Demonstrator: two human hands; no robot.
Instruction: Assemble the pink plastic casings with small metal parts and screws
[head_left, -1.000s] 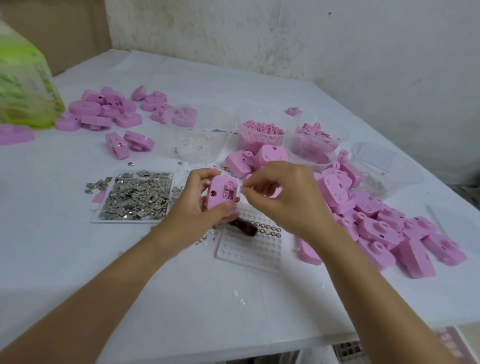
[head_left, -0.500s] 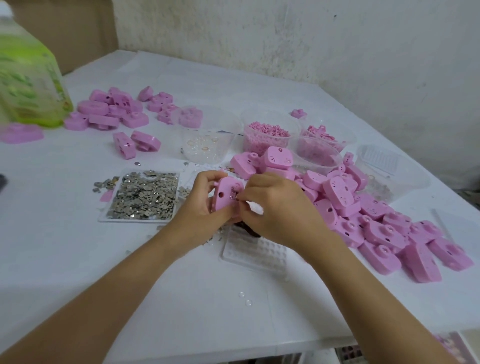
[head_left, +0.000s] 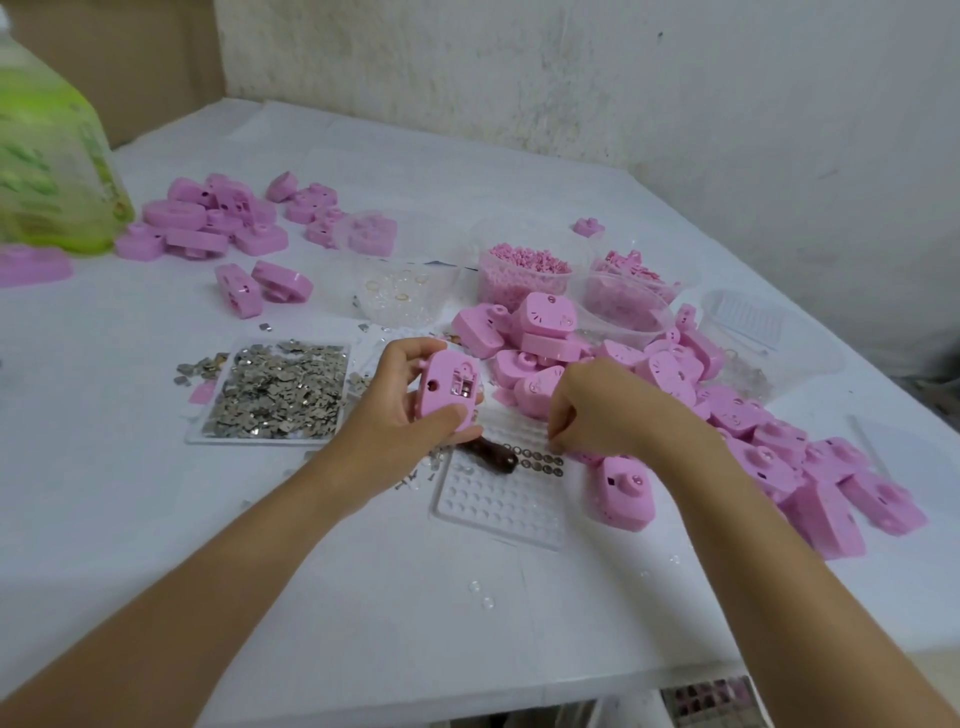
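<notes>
Pink casing (head_left: 447, 389) is up off the surface in the L hand (head_left: 395, 415), above the gap btwn the two flat trays. White table (head_left: 156, 519) fills most of the view, w/ a rough white wall behind. A green plastic bag (head_left: 47, 166) stands at the far L edge, blurred.

A big heap of casings (head_left: 737, 415) runs down the R side toward the near edge. A smaller heap (head_left: 208, 223) lies far L beside the bag, w/ two loose ones (head_left: 260, 286) nearer centre.

A flat tray of small metal parts (head_left: 280, 389) sits just L of the L hand, a few spilled off its L side. A white dimpled tray (head_left: 498, 499) lies in front of both hands.

L hand has its thumb low and fingers over the top, clamped on the casing. The casing's open side, w/ a round hole and metal bits inside, faces the camera. R hand (head_left: 613, 410) has its fingers curled, tips down at the dimpled tray's far end. Can't tell if it has anything pinched.

At the back:
- a tub of small pink bits (head_left: 519, 291)
- a second tub w/ pink pieces (head_left: 623, 312)
- a clear bowl (head_left: 379, 306) w/ rings
- a clear container (head_left: 810, 358) far R

A brown tool handle (head_left: 493, 454) lies on the dimpled tray's far-L corner, partly under the L hand. A row of small round metal pieces (head_left: 540, 460) sits right under the R fingertips.
</notes>
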